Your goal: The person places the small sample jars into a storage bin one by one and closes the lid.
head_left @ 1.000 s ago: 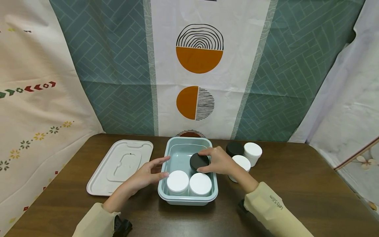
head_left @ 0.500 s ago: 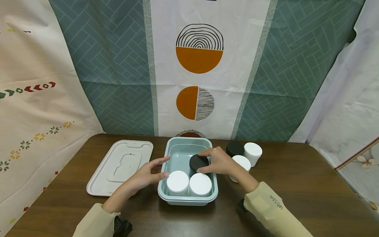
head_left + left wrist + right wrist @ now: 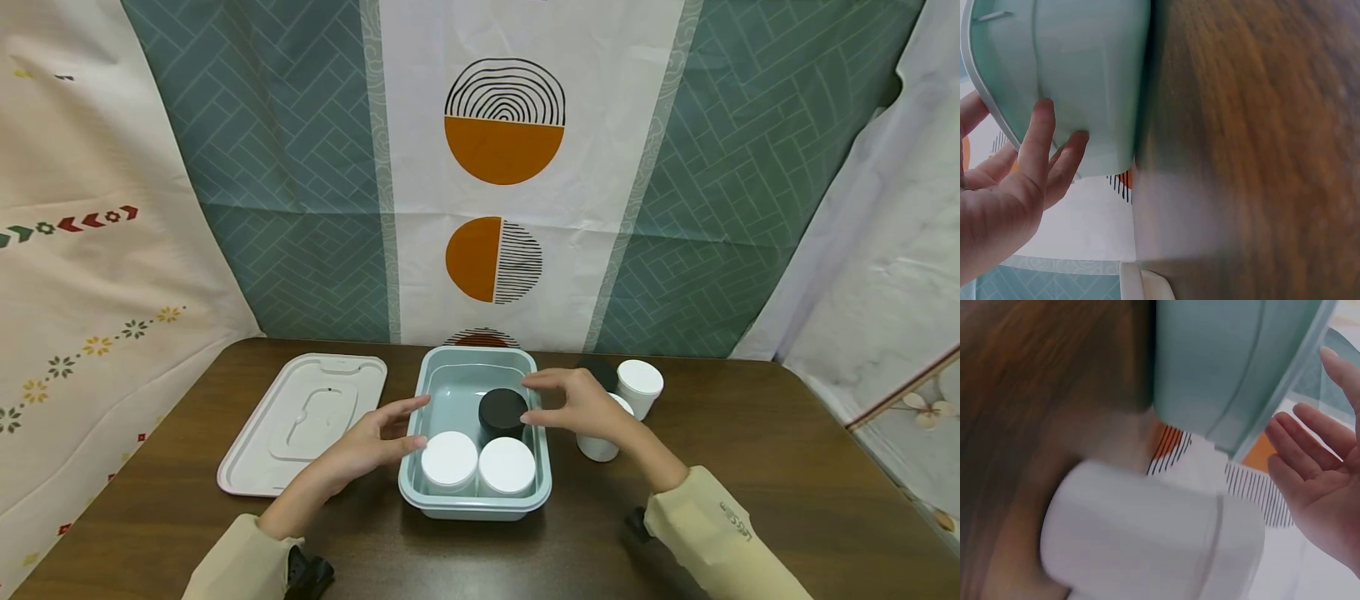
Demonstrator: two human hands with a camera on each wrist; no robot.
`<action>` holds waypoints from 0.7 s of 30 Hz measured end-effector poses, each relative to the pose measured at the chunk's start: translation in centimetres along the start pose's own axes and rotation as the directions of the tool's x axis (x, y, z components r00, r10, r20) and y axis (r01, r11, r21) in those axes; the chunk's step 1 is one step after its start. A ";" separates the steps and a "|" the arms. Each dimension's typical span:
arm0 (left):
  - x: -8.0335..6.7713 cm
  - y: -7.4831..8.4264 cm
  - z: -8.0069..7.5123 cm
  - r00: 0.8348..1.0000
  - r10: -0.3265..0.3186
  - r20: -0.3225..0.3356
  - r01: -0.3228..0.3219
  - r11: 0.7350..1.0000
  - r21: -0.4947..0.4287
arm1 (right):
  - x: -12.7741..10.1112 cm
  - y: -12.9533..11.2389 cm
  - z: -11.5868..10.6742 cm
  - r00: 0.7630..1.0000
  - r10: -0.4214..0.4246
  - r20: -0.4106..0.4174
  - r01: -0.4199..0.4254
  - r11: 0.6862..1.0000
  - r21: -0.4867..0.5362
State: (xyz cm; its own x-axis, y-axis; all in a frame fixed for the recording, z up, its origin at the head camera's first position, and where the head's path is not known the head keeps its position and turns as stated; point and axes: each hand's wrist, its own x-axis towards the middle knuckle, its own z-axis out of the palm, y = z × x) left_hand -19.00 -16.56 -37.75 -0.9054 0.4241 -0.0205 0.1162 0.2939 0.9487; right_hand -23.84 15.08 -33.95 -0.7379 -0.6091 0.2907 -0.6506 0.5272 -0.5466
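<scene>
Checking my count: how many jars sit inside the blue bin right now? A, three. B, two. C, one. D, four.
A: the bin holds two white jars at its near end and one black jar behind them.

Black jar (image 3: pixel 502 412): released; now set down in the bin (image 3: pixel 442 379), behind the two white jars.
Right hand (image 3: pixel 581 406): withdrawn rightward off the jar, fingers opened.

Cream long sleeves; right sleeve (image 3: pixel 720 542) bears lettering.
</scene>
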 end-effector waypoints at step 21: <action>0.0 0.0 0.0 1.000 -0.012 0.004 0.012 1.000 -0.027 | -7.0 3.7 -5.1 0.965 0.215 -0.151 -0.212 0.977 0.039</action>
State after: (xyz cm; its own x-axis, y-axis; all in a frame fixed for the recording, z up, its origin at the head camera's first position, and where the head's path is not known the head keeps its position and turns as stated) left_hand -18.97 -16.53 -37.73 -0.9053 0.4236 -0.0331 0.0939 0.2754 0.9567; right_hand -22.02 24.29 -34.04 -0.8791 -0.3847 0.2813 -0.4720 0.6209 -0.6259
